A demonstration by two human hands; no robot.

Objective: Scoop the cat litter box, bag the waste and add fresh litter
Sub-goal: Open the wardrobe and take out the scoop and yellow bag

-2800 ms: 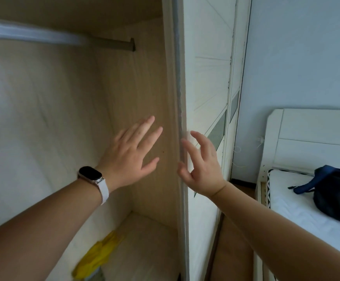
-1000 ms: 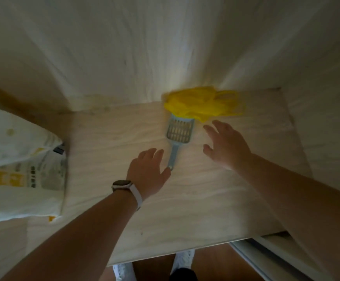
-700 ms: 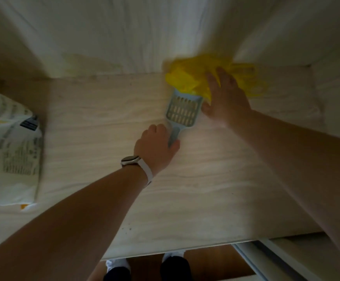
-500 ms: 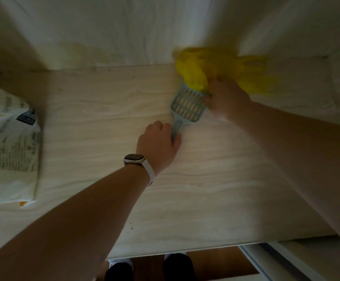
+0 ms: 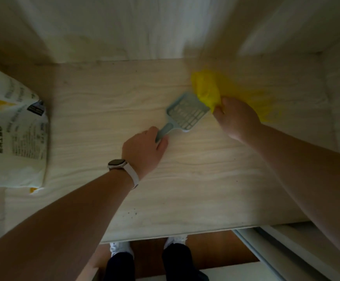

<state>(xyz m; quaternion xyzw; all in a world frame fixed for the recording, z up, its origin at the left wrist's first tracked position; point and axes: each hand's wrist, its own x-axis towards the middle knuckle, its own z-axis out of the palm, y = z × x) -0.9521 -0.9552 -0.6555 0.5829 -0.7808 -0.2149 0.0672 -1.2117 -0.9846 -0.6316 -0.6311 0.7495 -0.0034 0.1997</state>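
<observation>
Pale wooden shelf [image 5: 185, 179] lies under me. My left grip [image 5: 142, 153] holds the scoop [image 5: 187, 114] tight by its handle. Just beside the scoop head, my right grip [image 5: 238, 118] pinches the yellow bag [image 5: 207, 90].

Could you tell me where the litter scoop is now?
Head view: the litter scoop is right of centre on the wooden shelf, handle in the left hand, head beside the yellow bag.

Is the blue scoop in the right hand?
No, the left hand grips the scoop by its handle, while the right hand holds the yellow bag.
</observation>
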